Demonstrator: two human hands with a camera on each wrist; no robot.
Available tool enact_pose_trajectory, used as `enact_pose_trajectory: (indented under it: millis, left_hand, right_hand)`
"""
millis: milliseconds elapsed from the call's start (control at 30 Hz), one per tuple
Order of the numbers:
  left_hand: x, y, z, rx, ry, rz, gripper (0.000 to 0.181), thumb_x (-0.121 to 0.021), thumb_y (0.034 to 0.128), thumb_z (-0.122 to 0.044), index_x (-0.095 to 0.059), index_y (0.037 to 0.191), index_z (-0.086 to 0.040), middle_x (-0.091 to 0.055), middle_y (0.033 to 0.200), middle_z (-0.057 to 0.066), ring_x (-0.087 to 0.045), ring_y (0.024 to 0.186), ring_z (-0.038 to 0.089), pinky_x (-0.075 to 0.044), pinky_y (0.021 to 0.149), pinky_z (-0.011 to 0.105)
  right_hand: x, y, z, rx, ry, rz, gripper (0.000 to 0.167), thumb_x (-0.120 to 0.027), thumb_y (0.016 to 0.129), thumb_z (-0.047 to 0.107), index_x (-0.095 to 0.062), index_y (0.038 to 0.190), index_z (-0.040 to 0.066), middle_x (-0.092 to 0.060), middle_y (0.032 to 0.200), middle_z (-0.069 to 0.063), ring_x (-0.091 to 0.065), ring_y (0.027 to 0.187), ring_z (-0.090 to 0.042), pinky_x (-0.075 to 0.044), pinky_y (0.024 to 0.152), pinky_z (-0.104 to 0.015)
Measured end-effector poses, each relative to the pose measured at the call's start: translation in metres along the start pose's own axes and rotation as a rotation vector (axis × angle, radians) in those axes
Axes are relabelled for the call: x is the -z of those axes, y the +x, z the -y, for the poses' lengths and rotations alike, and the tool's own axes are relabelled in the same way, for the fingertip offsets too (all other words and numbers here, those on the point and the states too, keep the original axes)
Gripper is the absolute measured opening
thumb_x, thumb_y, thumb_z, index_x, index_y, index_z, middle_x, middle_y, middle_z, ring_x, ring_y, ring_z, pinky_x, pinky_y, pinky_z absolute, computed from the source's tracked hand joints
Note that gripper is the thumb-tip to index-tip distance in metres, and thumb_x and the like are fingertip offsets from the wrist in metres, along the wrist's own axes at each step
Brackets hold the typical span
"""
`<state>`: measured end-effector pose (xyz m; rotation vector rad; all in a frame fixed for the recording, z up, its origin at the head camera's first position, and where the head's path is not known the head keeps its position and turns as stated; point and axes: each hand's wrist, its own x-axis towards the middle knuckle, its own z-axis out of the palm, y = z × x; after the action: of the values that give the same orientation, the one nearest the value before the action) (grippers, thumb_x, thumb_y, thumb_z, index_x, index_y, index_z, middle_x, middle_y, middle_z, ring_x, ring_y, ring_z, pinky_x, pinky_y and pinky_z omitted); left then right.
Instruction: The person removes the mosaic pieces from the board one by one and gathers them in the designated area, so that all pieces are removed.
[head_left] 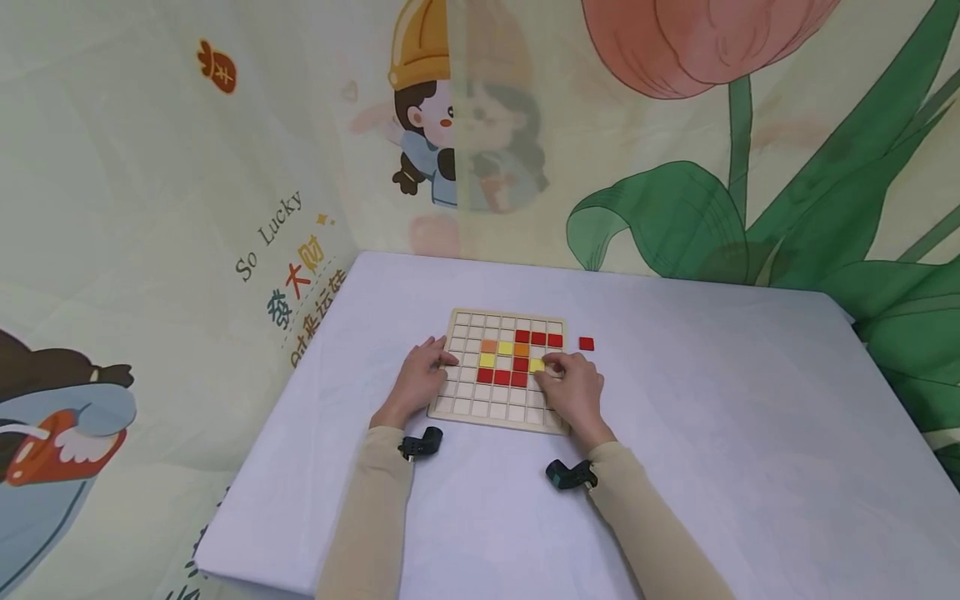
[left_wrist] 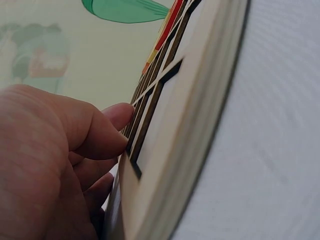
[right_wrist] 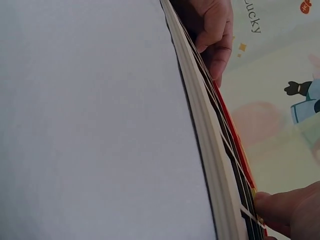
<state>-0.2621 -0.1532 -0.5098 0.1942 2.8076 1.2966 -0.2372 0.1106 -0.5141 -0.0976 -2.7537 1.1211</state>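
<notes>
A square wooden grid board (head_left: 480, 408) lies on the table, with several red tiles (head_left: 502, 377), some yellow tiles (head_left: 487, 361) and orange tiles (head_left: 521, 350) set in its cells. My left hand (head_left: 417, 382) holds the board by its left edge, the thumb on the top face and the other fingers curled at the side. Over the right part of the grid, my right hand (head_left: 579, 390) pinches a yellow tile (head_left: 536, 365) between thumb and fingers, at a cell beside a red one. In the right wrist view the thumb (right_wrist: 280, 207) partly hides that tile.
One loose red tile (head_left: 587, 343) lies on the white-covered table (head_left: 720, 433), just right of the board. Printed cloth hangings (head_left: 495, 242) stand behind the table and at its left. Each wrist carries a small black camera (head_left: 423, 442).
</notes>
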Motion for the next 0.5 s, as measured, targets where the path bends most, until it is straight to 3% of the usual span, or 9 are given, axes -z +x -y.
enact_pose_trajectory:
  millis: [500]
  left_hand:
    - [-0.0012, -0.0003, 0.0011, 0.019, -0.01, -0.004, 0.028, -0.048, 0.0879, 0.0, -0.07, 0.102, -0.01, -0.039, 0.154, 0.007, -0.022, 0.148, 0.021, -0.005, 0.124, 0.033]
  right_hand:
    - [-0.0085, -0.0031, -0.004, 0.023, 0.009, -0.066, 0.028, -0.073, 0.086, 0.024, -0.071, 0.111, 0.011, -0.055, 0.09, -0.006, -0.048, 0.089, -0.027, -0.031, 0.087, -0.048]
